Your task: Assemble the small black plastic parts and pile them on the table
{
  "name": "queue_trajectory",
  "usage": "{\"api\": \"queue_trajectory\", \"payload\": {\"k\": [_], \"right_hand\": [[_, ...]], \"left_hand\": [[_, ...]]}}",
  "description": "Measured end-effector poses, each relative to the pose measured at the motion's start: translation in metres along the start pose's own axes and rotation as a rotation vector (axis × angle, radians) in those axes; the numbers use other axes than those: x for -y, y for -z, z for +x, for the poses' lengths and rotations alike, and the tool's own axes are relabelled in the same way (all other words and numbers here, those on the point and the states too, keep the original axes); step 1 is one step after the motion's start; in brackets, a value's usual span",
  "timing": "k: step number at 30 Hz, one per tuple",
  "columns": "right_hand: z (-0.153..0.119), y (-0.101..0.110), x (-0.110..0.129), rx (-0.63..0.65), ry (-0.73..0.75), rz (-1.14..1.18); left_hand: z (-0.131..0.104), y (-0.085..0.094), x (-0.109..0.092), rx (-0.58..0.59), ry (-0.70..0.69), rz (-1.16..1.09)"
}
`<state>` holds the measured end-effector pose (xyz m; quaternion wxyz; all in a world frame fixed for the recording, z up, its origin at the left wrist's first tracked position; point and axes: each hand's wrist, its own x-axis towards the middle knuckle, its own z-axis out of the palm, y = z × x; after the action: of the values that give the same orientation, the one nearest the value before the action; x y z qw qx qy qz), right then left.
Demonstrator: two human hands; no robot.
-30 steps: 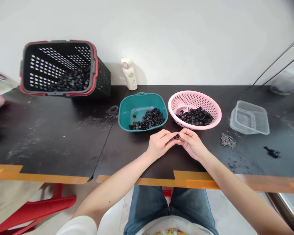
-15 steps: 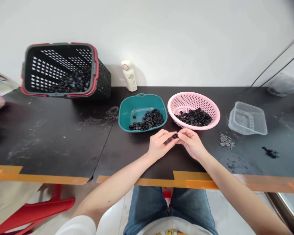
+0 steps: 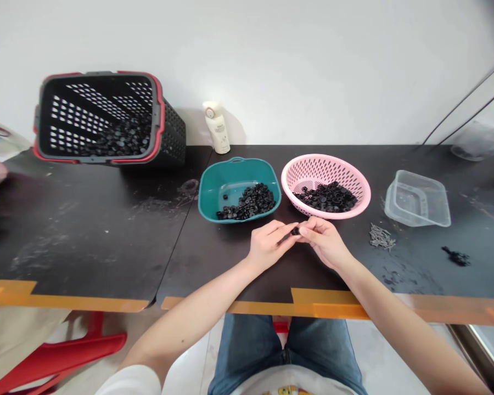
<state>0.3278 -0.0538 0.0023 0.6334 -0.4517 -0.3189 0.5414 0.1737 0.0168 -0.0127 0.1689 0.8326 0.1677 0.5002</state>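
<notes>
My left hand [image 3: 270, 241] and my right hand [image 3: 321, 240] meet above the black table, just in front of two containers. Between their fingertips is a small black part [image 3: 295, 231], pinched from both sides; its details are too small to make out. Behind my left hand lies a teal basin [image 3: 218, 181] with a heap of small black pieces [image 3: 253, 202]. A pink basket [image 3: 360, 189], just beyond my right hand, holds more black pieces [image 3: 331, 197].
At the back left stands a dark basket with a red rim [image 3: 162, 120], beside a white bottle [image 3: 218, 129]. To the right are a clear plastic box [image 3: 420, 200], a pile of grey pins [image 3: 381, 237] and a small black cluster [image 3: 456, 256]. Orange tape [image 3: 329, 303] lines the front edge.
The fingertips have shifted slightly around the small black part, which sits a little lower. Both hands otherwise keep their places.
</notes>
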Motion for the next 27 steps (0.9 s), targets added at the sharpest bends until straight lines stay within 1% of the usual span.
{"api": "queue_trajectory", "payload": {"k": [7, 20, 27], "right_hand": [[0.0003, 0.0030, 0.0003, 0.024, -0.023, 0.001], [0.0003, 0.0046, 0.0035, 0.004, -0.021, -0.067], [0.0002, 0.0081, 0.0064, 0.040, -0.029, -0.128]], "left_hand": [[-0.0010, -0.0004, 0.0015, -0.005, -0.021, 0.011], [-0.0016, 0.0003, 0.0049, 0.031, -0.049, 0.021], [-0.0041, 0.0000, 0.0078, 0.098, -0.047, 0.021]]}}
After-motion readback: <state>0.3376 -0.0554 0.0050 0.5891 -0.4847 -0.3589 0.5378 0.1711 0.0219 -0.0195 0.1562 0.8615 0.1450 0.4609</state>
